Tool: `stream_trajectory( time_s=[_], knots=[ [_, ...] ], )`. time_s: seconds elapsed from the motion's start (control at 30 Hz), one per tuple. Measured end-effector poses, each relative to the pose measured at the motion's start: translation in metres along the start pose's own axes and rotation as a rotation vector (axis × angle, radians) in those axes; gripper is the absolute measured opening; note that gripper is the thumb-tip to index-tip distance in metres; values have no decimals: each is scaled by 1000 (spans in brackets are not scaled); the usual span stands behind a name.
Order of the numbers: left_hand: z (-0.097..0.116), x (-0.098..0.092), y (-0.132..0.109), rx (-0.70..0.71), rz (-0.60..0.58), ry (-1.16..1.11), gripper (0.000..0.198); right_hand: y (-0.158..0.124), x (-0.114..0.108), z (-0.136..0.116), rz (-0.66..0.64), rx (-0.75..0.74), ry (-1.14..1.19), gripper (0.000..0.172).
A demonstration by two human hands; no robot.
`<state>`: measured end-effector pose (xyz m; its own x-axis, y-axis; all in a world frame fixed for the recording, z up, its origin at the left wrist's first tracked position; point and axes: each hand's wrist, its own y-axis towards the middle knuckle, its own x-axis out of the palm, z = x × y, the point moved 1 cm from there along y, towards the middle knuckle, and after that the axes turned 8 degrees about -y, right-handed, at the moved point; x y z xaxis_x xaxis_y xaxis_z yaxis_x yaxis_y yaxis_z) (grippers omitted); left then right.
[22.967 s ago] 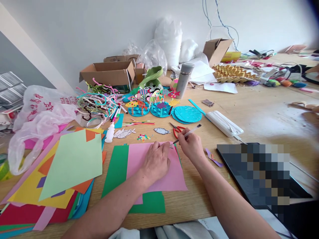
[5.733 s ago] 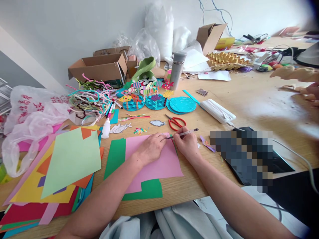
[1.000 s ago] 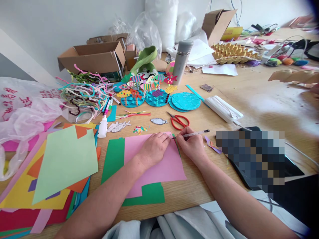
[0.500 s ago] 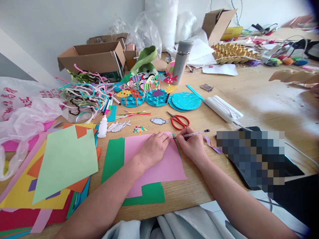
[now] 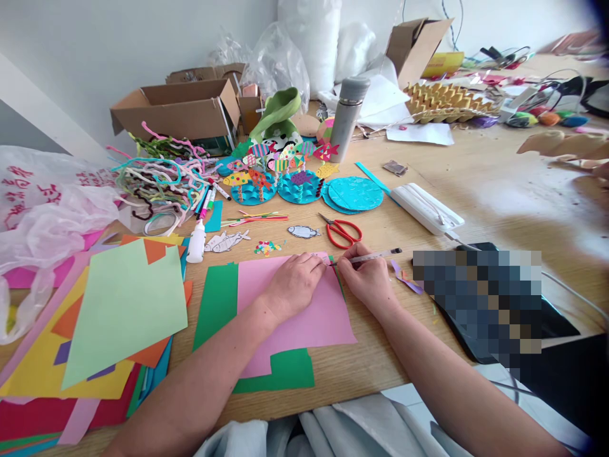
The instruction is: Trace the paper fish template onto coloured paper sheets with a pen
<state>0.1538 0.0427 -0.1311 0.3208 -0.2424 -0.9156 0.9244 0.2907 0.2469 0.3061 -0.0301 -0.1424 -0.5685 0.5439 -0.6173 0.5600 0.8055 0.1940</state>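
A pink paper sheet (image 5: 304, 320) lies on a green sheet (image 5: 216, 304) on the wooden table (image 5: 476, 190). My left hand (image 5: 295, 285) rests on the pink sheet's top edge, fingers curled down and pressing it. My right hand (image 5: 366, 279) is closed round a thin clear pen (image 5: 375, 256), its tip at the sheet's top right corner, just beside my left fingertips. Red-handled scissors (image 5: 341, 232) lie a little beyond the pen.
A stack of coloured paper (image 5: 118, 311) lies at the left, beside a glue bottle (image 5: 195, 241) and pipe cleaners (image 5: 157, 181). Blue discs with paper fish (image 5: 304, 184), a white case (image 5: 425, 206), cardboard boxes (image 5: 181, 114) and a grey flask (image 5: 347, 127) stand behind. Another person's hand (image 5: 566, 146) shows at the right.
Almost nothing has moved over the last second; both hands stay at the top edge of the pink sheet with the pen tip in the same spot.
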Motion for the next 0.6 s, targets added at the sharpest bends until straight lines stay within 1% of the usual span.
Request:
stream_trajectory(
  time_s=[0.33,0.6],
  knots=[
    [0,1,0,0,-3,8,36,1,1,0,-7,-25,-29,12],
    [0,1,0,5,9,10,35,-1,0,-1,0,-14,-43,11]
  ],
)
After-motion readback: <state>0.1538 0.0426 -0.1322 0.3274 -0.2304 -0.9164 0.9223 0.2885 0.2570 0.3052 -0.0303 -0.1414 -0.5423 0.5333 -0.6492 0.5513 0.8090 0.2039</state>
